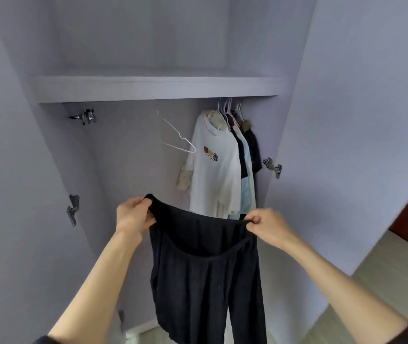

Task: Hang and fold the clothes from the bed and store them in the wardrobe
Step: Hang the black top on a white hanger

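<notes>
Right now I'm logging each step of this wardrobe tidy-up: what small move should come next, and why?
Probably free the right hand and reach for the empty white hanger. Both hands pinch the waistband of the black trousers, the left hand at the other end, spread before the open wardrobe; the hanger hangs bare beside the white T-shirt.

The trousers [208, 281] were plain black with a faint vertical rib. The wardrobe [148, 135], its shelf [158, 89] and its doors [362, 120] were pale lilac-grey. The front T-shirt [214, 167] was white, with a small chest print in orange, yellow and dark tones. Behind it hung a black garment [241, 155], a light blue one [247, 184] and another dark one [254, 150]. The empty hanger [180, 140] was white. The hinges [272, 167] were silvery metal. The floor [382, 281] was pale beige-grey.
</notes>
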Motion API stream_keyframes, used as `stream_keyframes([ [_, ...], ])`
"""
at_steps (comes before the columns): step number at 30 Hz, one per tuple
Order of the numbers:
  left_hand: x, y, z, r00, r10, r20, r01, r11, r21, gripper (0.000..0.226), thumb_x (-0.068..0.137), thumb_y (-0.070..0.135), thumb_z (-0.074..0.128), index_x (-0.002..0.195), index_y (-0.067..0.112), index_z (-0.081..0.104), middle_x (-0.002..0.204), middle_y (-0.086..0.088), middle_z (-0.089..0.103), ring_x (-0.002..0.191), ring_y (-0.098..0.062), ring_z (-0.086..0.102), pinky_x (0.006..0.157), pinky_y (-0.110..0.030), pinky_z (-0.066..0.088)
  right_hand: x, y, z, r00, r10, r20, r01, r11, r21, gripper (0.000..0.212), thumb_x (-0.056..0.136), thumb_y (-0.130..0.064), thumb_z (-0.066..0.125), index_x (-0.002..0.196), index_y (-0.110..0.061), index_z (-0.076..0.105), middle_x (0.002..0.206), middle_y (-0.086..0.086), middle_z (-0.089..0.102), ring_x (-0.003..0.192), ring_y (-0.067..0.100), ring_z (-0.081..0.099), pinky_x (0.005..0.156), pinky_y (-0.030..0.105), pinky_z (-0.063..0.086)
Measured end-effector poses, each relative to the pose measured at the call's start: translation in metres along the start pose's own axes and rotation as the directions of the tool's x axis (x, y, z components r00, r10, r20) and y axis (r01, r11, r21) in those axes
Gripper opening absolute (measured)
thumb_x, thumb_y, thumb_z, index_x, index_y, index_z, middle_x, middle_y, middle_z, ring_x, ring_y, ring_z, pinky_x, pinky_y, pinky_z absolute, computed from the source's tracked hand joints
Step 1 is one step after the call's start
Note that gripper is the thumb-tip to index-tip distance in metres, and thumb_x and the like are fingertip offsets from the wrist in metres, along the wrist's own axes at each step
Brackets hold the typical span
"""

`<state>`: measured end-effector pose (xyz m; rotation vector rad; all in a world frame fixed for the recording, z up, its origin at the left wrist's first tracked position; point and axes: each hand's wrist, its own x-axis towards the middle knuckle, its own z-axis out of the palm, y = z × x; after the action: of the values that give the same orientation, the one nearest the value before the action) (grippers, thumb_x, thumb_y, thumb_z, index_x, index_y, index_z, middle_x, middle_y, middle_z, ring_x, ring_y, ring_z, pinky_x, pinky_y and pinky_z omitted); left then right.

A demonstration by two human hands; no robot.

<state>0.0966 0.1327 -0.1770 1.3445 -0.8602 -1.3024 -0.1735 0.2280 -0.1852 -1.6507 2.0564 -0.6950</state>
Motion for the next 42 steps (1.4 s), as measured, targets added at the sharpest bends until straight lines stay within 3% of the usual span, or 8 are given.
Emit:
stream_keyframes([
  [5, 0.046, 0.013, 0.028, 0.995, 0.099, -0.015, -0.098, 0.995, 0.029, 0.020, 0.095, 0.011, 0.051, 0.109, -0.001, 0.058, 0.091, -0.012, 0.063, 0.078, -0.020, 0.063, 0.060, -0.027, 0.052, 0.084, -0.002, 0.011, 0.997, -0.025, 0.079, 0.030, 0.998, -0.054, 0.012, 0.087, -0.013, 0.057, 0.083, -0.018, 0.067, 0.074, -0.004, 0.065, 0.072, 0.011, 0.058, 0.066, 0.019, 0.044],
  [11, 0.117, 0.036, 0.057, 0.991, 0.136, -0.008, -0.136, 0.991, -0.014, 0.016, 0.097, 0.015, 0.046, 0.088, 0.006, 0.055, 0.088, -0.013, 0.063, 0.076, -0.022, 0.065, 0.049, -0.022, 0.053, 0.204, -0.013, 0.027, 0.976, -0.125, 0.179, 0.149, 0.980, -0.130, 0.014, 0.091, -0.018, 0.057, 0.081, -0.015, 0.066, 0.063, -0.007, 0.054, 0.064, 0.010, 0.051, 0.053, 0.016, 0.035],
  [16, 0.157, 0.047, 0.070, 0.980, 0.196, -0.014, -0.194, 0.976, 0.094, 0.020, 0.098, 0.014, 0.043, 0.080, 0.006, 0.048, 0.081, -0.012, 0.060, 0.067, -0.022, 0.066, 0.053, -0.027, 0.055, 0.276, -0.022, 0.043, 0.945, -0.114, 0.307, 0.150, 0.984, -0.096, 0.017, 0.090, -0.014, 0.055, 0.082, -0.008, 0.069, 0.084, 0.004, 0.066, 0.083, 0.020, 0.060, 0.073, 0.024, 0.045],
  [20, 0.186, 0.067, 0.080, 0.974, 0.225, -0.010, -0.221, 0.963, 0.153, 0.017, 0.098, 0.012, 0.043, 0.083, 0.006, 0.048, 0.078, -0.012, 0.056, 0.058, -0.023, 0.063, 0.048, -0.026, 0.054, 0.334, -0.051, 0.044, 0.974, -0.204, 0.096, 0.209, 0.977, -0.049, 0.023, 0.091, -0.010, 0.049, 0.077, -0.019, 0.065, 0.082, 0.000, 0.063, 0.088, 0.021, 0.057, 0.072, 0.023, 0.038],
  [24, 0.207, 0.079, 0.083, 0.959, 0.277, -0.060, -0.264, 0.950, 0.168, 0.015, 0.097, 0.012, 0.046, 0.085, 0.004, 0.052, 0.076, -0.012, 0.054, 0.054, -0.018, 0.063, 0.048, -0.025, 0.053, 0.400, -0.090, 0.044, 0.970, -0.212, -0.122, 0.211, 0.977, -0.025, 0.031, 0.093, -0.016, 0.051, 0.122, -0.005, 0.055, 0.122, 0.017, 0.058, 0.111, 0.033, 0.056, 0.091, 0.033, 0.043],
  [29, 0.222, 0.086, 0.079, 0.952, 0.269, -0.145, -0.245, 0.956, 0.164, 0.021, 0.095, 0.007, 0.048, 0.074, 0.006, 0.053, 0.072, -0.010, 0.057, 0.051, -0.010, 0.061, 0.048, -0.022, 0.053, 0.460, -0.123, 0.064, 0.981, -0.147, 0.124, 0.144, 0.989, 0.029, 0.066, 0.096, -0.030, 0.051, 0.146, -0.004, 0.018, 0.139, 0.018, 0.046, 0.127, 0.032, 0.045, 0.102, 0.033, 0.037],
  [36, 0.229, 0.081, 0.071, 0.946, 0.232, -0.225, -0.198, 0.966, 0.165, 0.024, 0.096, 0.005, 0.047, 0.072, 0.007, 0.052, 0.073, -0.009, 0.056, 0.061, -0.020, 0.060, 0.052, -0.024, 0.057, 0.487, -0.139, 0.087, 0.993, -0.104, 0.059, 0.077, 0.933, 0.350, 0.028, 0.090, -0.008, 0.049, 0.112, -0.011, 0.066, 0.115, 0.015, 0.066, 0.109, 0.031, 0.060, 0.093, 0.033, 0.047],
  [42, 0.239, 0.078, 0.067, 0.908, 0.258, -0.329, -0.185, 0.954, 0.235, 0.023, 0.094, 0.009, 0.049, 0.072, 0.007, 0.053, 0.071, -0.010, 0.056, 0.060, -0.024, 0.058, 0.047, -0.023, 0.054, 0.474, -0.133, 0.080, 0.984, -0.156, -0.082, 0.174, 0.782, 0.598, 0.025, 0.091, -0.019, 0.053, 0.069, -0.009, 0.061, 0.070, 0.006, 0.058, 0.065, 0.019, 0.048, 0.065, 0.031, 0.040],
])
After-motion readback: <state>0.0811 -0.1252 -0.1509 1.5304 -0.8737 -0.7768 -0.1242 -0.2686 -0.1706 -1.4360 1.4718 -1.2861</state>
